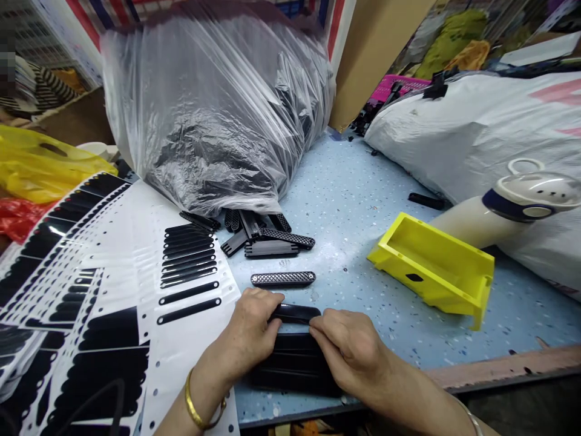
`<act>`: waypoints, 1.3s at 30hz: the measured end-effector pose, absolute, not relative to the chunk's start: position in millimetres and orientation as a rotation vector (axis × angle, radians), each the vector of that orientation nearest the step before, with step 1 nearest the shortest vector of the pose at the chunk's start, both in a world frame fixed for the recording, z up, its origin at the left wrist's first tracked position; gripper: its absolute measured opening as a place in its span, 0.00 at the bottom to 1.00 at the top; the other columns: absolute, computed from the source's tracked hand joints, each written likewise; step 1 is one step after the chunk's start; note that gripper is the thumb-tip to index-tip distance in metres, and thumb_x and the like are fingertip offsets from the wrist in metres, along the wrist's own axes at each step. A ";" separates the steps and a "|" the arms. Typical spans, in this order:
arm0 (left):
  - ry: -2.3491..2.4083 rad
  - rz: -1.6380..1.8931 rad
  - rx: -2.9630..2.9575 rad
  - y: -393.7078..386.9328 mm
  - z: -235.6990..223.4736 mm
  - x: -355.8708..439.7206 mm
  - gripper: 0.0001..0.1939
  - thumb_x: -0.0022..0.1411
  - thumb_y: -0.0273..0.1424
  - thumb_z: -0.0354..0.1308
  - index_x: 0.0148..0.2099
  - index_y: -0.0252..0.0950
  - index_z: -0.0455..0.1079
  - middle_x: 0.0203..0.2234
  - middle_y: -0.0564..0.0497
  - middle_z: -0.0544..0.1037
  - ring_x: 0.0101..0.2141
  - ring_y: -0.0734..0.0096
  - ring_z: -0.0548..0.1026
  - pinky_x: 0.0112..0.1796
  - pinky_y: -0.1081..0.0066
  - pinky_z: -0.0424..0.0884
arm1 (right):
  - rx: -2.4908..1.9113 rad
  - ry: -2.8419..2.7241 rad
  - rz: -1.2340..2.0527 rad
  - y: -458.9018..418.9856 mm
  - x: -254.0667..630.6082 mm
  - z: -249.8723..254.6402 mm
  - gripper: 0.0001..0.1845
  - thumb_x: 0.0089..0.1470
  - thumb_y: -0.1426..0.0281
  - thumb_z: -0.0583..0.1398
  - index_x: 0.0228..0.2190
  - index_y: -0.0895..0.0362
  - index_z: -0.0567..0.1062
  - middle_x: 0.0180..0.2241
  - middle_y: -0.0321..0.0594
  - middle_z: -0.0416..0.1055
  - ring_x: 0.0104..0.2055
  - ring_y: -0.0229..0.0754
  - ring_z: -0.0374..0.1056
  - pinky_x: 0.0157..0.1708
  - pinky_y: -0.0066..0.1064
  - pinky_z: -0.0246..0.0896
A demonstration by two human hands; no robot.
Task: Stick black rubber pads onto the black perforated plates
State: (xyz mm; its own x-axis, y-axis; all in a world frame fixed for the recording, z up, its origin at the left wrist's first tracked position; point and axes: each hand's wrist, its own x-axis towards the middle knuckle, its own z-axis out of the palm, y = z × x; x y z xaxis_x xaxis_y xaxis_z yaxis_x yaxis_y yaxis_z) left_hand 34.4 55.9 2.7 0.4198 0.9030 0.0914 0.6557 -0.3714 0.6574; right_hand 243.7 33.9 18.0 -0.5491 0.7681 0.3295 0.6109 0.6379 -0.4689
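My left hand (256,324) pinches the left end of a smooth, glossy black oblong piece (297,313). The fingers of my right hand (347,345) close on its right end. Just below it, several similar black pieces (290,363) lie side by side near the table edge, partly covered by my right hand. One oblong piece with a honeycomb-patterned face (283,278) lies alone beyond my hands. Further back, a loose heap of such patterned pieces (272,245) sits at the mouth of a clear plastic bag (218,115). White sheets with black oblong stickers (188,303) spread out left of my hands.
A yellow plastic bin (436,266) rests on the speckled blue table (345,200) at right. Behind it a white bottle (485,212) leans on a big white sack (463,127). One black piece (425,200) lies near the sack. A yellow bag (40,163) is at far left.
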 end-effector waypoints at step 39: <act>1.335 0.464 2.105 61.4 9.6 36.5 0.04 0.56 0.23 0.59 0.32 0.35 0.74 0.29 0.47 0.79 0.34 0.61 0.75 0.40 0.62 0.69 | -1.059 -2.407 0.290 46.3 232.9 13.9 0.17 0.59 0.82 0.49 0.23 0.57 0.70 0.21 0.36 0.64 0.22 0.38 0.59 0.26 0.32 0.50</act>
State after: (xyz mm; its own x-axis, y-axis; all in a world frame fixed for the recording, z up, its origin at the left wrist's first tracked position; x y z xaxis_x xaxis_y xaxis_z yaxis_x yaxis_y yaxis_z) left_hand 36.5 61.4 9.6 0.4337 0.9007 -0.0231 0.6925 -0.3169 0.6481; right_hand 232.9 46.3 13.9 -0.5780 0.7368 0.3507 0.6325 0.6761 -0.3778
